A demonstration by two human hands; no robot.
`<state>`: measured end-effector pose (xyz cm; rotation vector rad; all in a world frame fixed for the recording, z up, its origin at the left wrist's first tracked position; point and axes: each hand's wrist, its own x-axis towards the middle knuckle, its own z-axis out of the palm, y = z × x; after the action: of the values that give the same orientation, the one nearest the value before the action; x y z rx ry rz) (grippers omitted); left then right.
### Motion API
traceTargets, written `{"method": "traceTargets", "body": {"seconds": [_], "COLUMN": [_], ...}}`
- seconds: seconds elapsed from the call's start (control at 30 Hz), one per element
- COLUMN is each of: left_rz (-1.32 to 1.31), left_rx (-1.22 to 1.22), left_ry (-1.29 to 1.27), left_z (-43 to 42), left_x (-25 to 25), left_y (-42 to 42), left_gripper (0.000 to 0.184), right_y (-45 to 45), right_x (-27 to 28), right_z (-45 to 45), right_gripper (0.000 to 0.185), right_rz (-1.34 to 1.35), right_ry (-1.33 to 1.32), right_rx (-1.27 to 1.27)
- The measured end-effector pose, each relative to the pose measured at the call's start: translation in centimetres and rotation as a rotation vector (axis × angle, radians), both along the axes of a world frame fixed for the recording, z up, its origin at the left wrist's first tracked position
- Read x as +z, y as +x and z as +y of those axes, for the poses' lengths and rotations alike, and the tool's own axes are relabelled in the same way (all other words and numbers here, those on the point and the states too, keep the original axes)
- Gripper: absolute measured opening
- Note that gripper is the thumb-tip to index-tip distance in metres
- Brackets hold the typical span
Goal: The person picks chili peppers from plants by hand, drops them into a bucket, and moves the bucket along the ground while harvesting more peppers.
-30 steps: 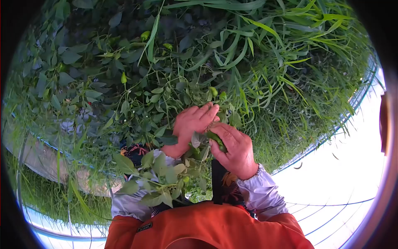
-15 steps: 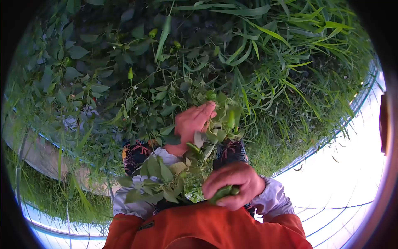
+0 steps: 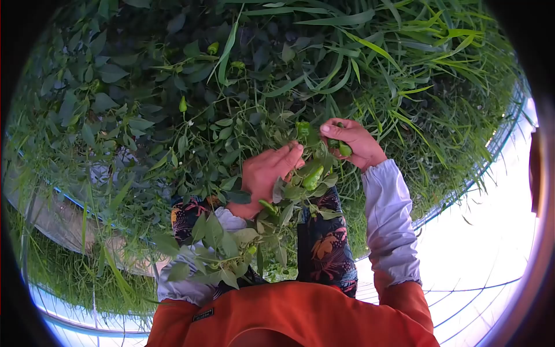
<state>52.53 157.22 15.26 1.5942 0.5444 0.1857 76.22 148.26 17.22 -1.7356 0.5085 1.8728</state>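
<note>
My left hand (image 3: pixel 267 174) is closed around a branch of a pepper plant; its grip is partly hidden by leaves. The leafy branch (image 3: pixel 228 243) bends toward my body, over my left forearm. On it hang a light green pepper (image 3: pixel 313 177) and a smaller one (image 3: pixel 267 206) beside my left wrist. My right hand (image 3: pixel 358 144) is curled around picked green peppers (image 3: pixel 345 150), its thumb and fingertips close to another green pepper (image 3: pixel 303 128) just above my left fingertips. Whether the right fingertips touch that pepper, I cannot tell.
More pepper plants (image 3: pixel 139 124) spread ahead and left, with a small pepper (image 3: pixel 182 104) among them. Tall grass (image 3: pixel 399 75) grows thickly on the right. A pale sheet (image 3: pixel 474 231) with dark lines lies at the right edge. My patterned trouser legs (image 3: pixel 329 246) are below.
My right hand has moved up and away from my chest to the plant beside my left hand, still holding green peppers. My left hand has stayed nearly in place.
</note>
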Motion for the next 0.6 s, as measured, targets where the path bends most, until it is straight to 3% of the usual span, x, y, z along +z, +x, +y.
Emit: {"method": "traceTargets", "body": {"seconds": [0.27, 0.37, 0.43, 0.57, 0.6], "left_rz": [0.033, 0.027, -0.020, -0.047, 0.024], "left_rx": [-0.089, -0.097, -0.086, -0.137, -0.294], "left_ry": [0.016, 0.029, 0.008, -0.106, -0.054], "left_z": [0.3, 0.2, 0.1, -1.3, -1.6], "left_x": [0.3, -0.1, -0.5, -2.1, -2.5], "left_y": [-0.1, 0.0, 0.0, -0.4, -0.6], "left_gripper": [0.054, 0.057, 0.066, 0.060, 0.059], "right_y": [-0.9, -1.2, -2.1, -3.8, -3.6], "right_x": [-0.7, 1.2, 3.2, 7.6, 8.6], "right_z": [3.0, 4.4, 4.9, 4.2, 4.8], "right_gripper": [0.034, 0.032, 0.027, 0.027, 0.027], "right_rz": [0.007, -0.247, -0.334, -0.158, -0.088], "right_ry": [0.052, 0.154, 0.220, 0.377, 0.417], "right_rx": [0.229, 0.684, 0.706, -0.002, -0.158]}}
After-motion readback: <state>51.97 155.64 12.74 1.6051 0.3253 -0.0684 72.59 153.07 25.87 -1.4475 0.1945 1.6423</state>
